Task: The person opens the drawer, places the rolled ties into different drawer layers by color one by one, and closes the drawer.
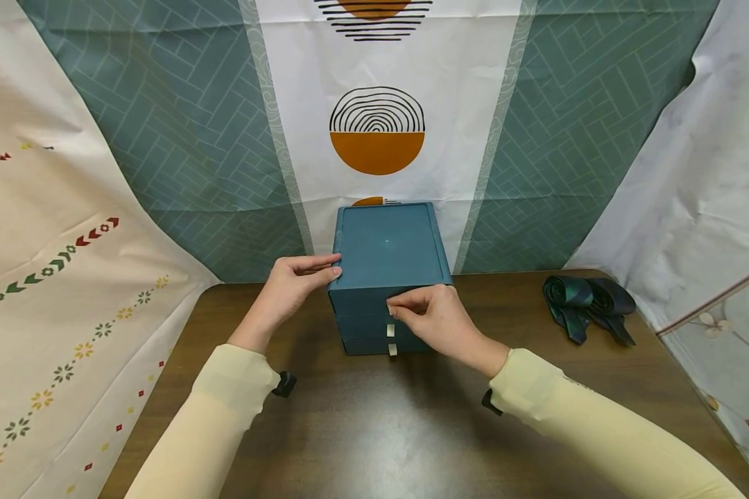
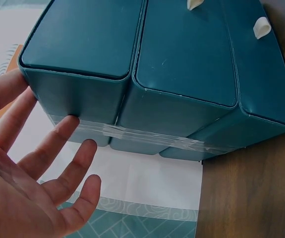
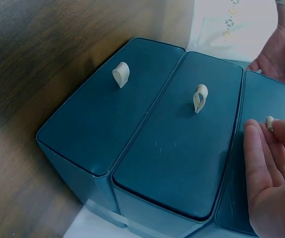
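On the left, a cream cloth (image 1: 44, 208) printed with small flowers hangs beside a brown wood-grain table (image 1: 349, 436). Next comes the person's left hand (image 1: 293, 281), its fingers spread and relaxed, fingertips resting against a drawer box (image 1: 387, 242) without wrapping round it.

The box stands at the table's far middle, against a patterned fabric backdrop (image 1: 168, 104). It is blue-green, smooth and faintly glossy, a block of three stacked drawers with rounded fronts; clear tape (image 2: 154, 139) crosses its side. It looks stiff and fairly light, apt to slide if tugged, so steadying a side makes sense. The smooth fronts offer little purchase; the soft, looped pale tabs are the place to hold.

Right of centre, the right hand (image 1: 433, 315) pinches the top tab (image 3: 269, 123) between thumb and fingers. Farther right lie two dark rolled neckties (image 1: 589, 298), soft and fabric-like, their pointed ends trailing.
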`<control>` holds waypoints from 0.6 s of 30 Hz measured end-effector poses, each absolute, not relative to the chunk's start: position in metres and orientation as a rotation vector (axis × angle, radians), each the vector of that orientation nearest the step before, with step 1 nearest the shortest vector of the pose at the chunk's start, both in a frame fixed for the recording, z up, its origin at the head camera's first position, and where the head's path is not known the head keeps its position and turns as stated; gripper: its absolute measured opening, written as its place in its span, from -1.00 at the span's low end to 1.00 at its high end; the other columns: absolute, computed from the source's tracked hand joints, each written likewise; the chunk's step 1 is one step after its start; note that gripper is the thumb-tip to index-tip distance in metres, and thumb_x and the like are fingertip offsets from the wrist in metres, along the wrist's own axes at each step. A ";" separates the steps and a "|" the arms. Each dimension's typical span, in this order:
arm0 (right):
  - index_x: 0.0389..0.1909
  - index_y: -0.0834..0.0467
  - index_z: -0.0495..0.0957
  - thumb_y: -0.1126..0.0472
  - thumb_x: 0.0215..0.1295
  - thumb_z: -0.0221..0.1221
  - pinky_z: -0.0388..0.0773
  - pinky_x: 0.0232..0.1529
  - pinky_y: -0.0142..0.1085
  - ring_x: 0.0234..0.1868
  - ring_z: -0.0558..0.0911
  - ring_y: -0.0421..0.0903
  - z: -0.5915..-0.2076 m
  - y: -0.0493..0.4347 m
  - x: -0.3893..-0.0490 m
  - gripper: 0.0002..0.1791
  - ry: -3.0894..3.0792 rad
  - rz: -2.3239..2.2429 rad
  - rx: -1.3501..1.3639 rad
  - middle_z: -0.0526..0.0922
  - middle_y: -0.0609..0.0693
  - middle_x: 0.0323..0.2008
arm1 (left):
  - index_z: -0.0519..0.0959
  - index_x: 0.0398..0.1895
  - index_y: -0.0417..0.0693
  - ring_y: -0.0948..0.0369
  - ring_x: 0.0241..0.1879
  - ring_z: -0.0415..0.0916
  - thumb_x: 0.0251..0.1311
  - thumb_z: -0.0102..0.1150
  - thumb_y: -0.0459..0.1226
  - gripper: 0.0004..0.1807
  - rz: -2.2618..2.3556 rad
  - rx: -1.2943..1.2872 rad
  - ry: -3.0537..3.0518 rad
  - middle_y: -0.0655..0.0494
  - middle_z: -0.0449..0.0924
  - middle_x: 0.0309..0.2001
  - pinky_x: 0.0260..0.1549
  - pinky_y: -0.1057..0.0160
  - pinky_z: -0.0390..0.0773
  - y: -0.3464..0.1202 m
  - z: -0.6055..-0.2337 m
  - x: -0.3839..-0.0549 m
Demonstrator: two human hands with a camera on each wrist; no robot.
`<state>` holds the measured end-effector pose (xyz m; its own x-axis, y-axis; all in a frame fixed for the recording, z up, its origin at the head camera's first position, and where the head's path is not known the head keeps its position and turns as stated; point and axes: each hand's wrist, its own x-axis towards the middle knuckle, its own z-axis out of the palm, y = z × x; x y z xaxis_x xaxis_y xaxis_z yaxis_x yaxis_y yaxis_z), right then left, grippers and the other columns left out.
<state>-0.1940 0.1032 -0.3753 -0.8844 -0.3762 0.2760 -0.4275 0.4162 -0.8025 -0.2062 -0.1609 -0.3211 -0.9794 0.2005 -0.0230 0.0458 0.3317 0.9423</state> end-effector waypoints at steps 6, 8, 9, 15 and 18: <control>-0.22 -0.01 0.73 0.17 0.17 0.28 0.62 -0.36 -0.42 -0.36 0.66 -0.39 -0.375 0.103 -0.194 -0.83 -2.596 1.483 0.733 0.73 -0.22 -0.30 | 0.53 0.15 0.06 0.19 0.20 0.41 0.17 0.23 -0.12 -0.55 1.733 0.233 2.451 0.09 0.56 0.13 0.21 0.04 0.38 -0.161 -0.321 -0.206; -0.21 -0.01 0.72 0.16 0.17 0.27 0.62 -0.34 -0.42 -0.35 0.67 -0.39 -0.375 0.103 -0.193 -0.83 -2.593 1.481 0.738 0.73 -0.23 -0.29 | 0.54 0.15 0.06 0.19 0.19 0.42 0.17 0.23 -0.12 -0.55 1.737 0.237 2.451 0.08 0.56 0.12 0.21 0.05 0.38 -0.161 -0.321 -0.206; -0.20 -0.02 0.72 0.16 0.18 0.27 0.62 -0.34 -0.42 -0.35 0.67 -0.38 -0.375 0.103 -0.193 -0.83 -2.592 1.482 0.738 0.73 -0.23 -0.29 | 0.54 0.15 0.06 0.19 0.19 0.42 0.17 0.23 -0.12 -0.55 1.738 0.239 2.452 0.08 0.56 0.12 0.21 0.05 0.39 -0.161 -0.321 -0.206; -0.16 -0.03 0.70 0.14 0.20 0.25 0.62 -0.29 -0.41 -0.29 0.71 -0.22 -0.379 0.105 -0.190 -0.81 -2.574 1.557 0.748 0.72 -0.21 -0.25 | 0.54 0.15 0.05 0.17 0.19 0.43 0.17 0.23 -0.12 -0.56 1.733 0.243 2.452 0.07 0.56 0.12 0.21 0.04 0.38 -0.161 -0.321 -0.207; -0.13 -0.03 0.68 0.14 0.22 0.24 0.63 -0.26 -0.41 -0.27 0.72 -0.17 -0.382 0.106 -0.188 -0.79 -2.541 1.622 0.738 0.72 -0.19 -0.23 | 0.53 0.15 0.06 0.17 0.20 0.41 0.18 0.22 -0.12 -0.56 1.731 0.241 2.449 0.07 0.56 0.13 0.22 0.04 0.38 -0.161 -0.322 -0.207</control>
